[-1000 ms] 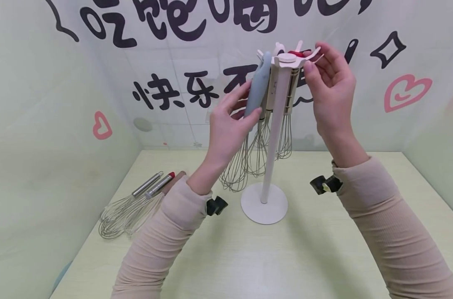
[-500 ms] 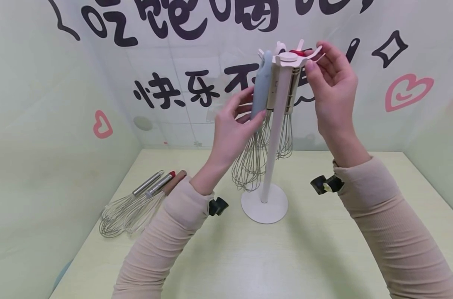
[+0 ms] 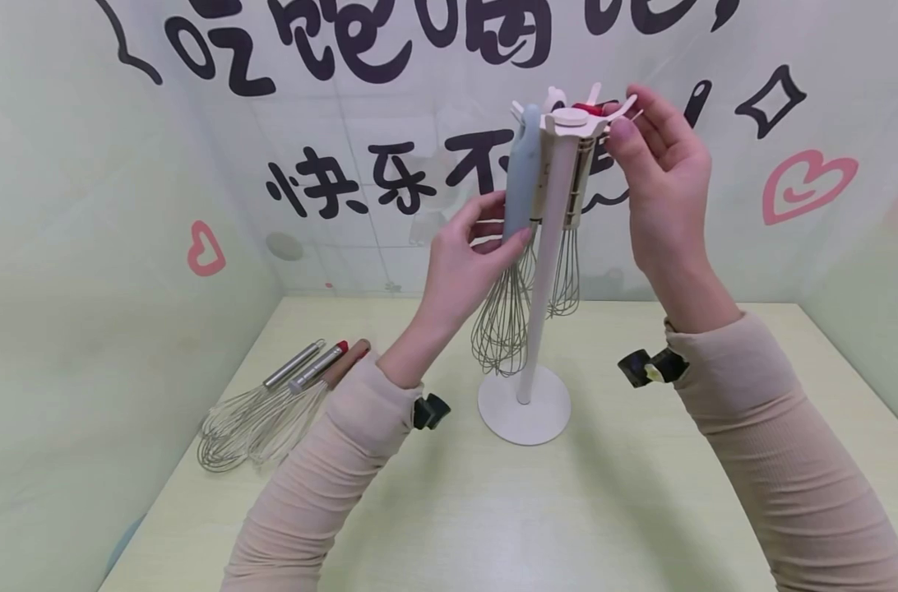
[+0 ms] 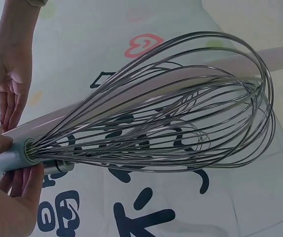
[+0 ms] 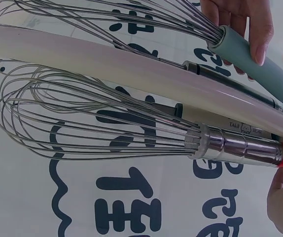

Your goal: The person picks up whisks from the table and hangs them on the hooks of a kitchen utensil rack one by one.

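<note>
A whisk with a light blue handle hangs nearly upright at the left side of a white whisk stand. My left hand grips the lower part of that handle, thumb in front and fingers behind; its wire loops fill the left wrist view. At the stand's top, my right hand pinches a hook arm between thumb and fingers. Behind the pole hang more whisks, among them a silver-handled one with a red end and one with a cream handle.
Several whisks lie side by side on the table's left: one all steel, one with a red end, one with a brown handle. The stand's round base rests on the pale table. Printed sheeting surrounds the table.
The blue-handled whisk has swung right and more upright, closer to the pole, with my left hand following and slightly lower on the handle. My right hand stays at the hook arm.
</note>
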`<state>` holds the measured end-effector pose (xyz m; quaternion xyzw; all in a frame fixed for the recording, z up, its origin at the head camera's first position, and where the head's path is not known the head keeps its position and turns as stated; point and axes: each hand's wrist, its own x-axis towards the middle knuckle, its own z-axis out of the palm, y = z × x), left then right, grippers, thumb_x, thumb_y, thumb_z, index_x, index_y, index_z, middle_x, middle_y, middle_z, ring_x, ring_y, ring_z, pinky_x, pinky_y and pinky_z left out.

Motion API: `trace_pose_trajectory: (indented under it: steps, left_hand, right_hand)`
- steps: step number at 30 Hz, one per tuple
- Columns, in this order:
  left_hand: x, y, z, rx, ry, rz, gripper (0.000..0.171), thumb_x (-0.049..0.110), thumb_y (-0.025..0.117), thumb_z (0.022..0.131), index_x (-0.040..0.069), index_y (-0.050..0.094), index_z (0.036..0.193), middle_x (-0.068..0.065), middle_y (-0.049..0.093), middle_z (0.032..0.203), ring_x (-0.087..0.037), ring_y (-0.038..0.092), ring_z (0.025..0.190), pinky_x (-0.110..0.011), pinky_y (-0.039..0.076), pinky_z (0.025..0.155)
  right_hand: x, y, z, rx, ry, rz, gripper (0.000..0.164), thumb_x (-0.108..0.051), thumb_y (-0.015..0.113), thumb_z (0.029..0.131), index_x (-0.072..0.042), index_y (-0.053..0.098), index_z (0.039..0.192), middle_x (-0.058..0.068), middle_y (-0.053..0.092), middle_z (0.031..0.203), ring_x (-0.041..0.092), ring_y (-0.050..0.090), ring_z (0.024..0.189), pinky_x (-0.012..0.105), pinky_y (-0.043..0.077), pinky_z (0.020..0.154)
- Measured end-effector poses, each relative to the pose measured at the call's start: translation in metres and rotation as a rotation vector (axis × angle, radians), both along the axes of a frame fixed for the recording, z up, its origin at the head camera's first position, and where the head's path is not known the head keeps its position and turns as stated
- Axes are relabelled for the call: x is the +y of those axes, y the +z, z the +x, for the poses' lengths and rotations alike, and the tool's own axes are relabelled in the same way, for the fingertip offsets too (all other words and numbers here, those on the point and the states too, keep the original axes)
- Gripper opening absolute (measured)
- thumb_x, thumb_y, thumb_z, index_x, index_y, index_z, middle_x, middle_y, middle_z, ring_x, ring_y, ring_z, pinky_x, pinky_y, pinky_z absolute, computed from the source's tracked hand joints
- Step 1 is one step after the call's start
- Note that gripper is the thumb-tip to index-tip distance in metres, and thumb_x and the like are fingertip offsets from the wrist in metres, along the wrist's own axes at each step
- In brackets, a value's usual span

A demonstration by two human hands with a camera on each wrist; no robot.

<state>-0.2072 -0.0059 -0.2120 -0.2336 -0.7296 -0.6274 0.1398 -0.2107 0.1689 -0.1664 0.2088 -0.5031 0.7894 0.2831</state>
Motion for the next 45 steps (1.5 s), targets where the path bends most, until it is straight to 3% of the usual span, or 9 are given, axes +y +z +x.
trace_pose_trajectory:
  steps: [7, 16, 21, 29, 33, 45]
  left_hand:
    - [-0.003, -0.003, 0.002, -0.004, -0.016, -0.020, 0.043, 0.007, 0.064, 0.088, 0.000, 0.054, 0.129, -0.017, 0.061, 0.121, -0.025, 0.062, 0.106, -0.024, 0.056, 0.090]
    - [-0.008, -0.007, 0.000, -0.019, -0.005, -0.008, 0.036, 0.015, 0.055, 0.095, 0.001, 0.055, 0.129, -0.016, 0.062, 0.117, -0.024, 0.062, 0.105, -0.024, 0.055, 0.092]
    - [-0.011, -0.010, -0.002, -0.020, 0.019, -0.021, 0.035, 0.015, 0.054, 0.096, 0.000, 0.055, 0.128, -0.016, 0.063, 0.116, -0.024, 0.063, 0.104, -0.025, 0.054, 0.093]
    - [-0.019, -0.015, -0.006, -0.039, 0.067, -0.044, 0.034, 0.013, 0.054, 0.095, 0.000, 0.057, 0.126, -0.015, 0.063, 0.116, -0.024, 0.063, 0.104, -0.025, 0.054, 0.093]
    - [-0.024, -0.018, -0.009, -0.049, 0.094, -0.052, 0.033, 0.013, 0.054, 0.095, 0.001, 0.057, 0.126, -0.016, 0.063, 0.116, -0.025, 0.063, 0.104, -0.027, 0.055, 0.093]
    - [-0.042, -0.036, -0.025, -0.093, 0.173, -0.095, 0.033, 0.013, 0.052, 0.095, 0.001, 0.057, 0.125, -0.015, 0.063, 0.117, -0.024, 0.062, 0.104, -0.030, 0.054, 0.094]
  right_hand:
    - [0.000, 0.001, 0.000, -0.022, 0.000, -0.003, 0.037, -0.001, 0.062, 0.088, 0.003, 0.058, 0.125, 0.003, 0.068, 0.097, 0.013, 0.059, 0.096, 0.018, 0.050, 0.092]
    - [0.002, 0.005, 0.000, -0.104, 0.084, -0.094, 0.035, -0.001, 0.061, 0.086, 0.003, 0.059, 0.120, 0.008, 0.065, 0.100, 0.015, 0.059, 0.097, 0.019, 0.052, 0.092]
    - [0.002, 0.006, -0.001, -0.102, 0.113, -0.136, 0.032, 0.000, 0.062, 0.084, 0.004, 0.060, 0.116, 0.009, 0.065, 0.098, 0.015, 0.060, 0.094, 0.019, 0.053, 0.088]
    - [0.000, 0.007, -0.002, -0.107, 0.080, -0.117, 0.032, 0.000, 0.060, 0.085, 0.004, 0.059, 0.116, 0.009, 0.064, 0.095, 0.015, 0.058, 0.090, 0.018, 0.053, 0.087]
    - [-0.001, 0.006, -0.003, -0.080, 0.021, -0.057, 0.025, -0.001, 0.059, 0.087, 0.000, 0.061, 0.112, 0.004, 0.065, 0.093, 0.012, 0.058, 0.089, 0.018, 0.053, 0.088]
    - [-0.004, 0.007, -0.003, -0.087, 0.036, -0.083, 0.023, -0.003, 0.058, 0.086, -0.001, 0.062, 0.109, 0.004, 0.064, 0.091, 0.012, 0.059, 0.089, 0.019, 0.053, 0.088]
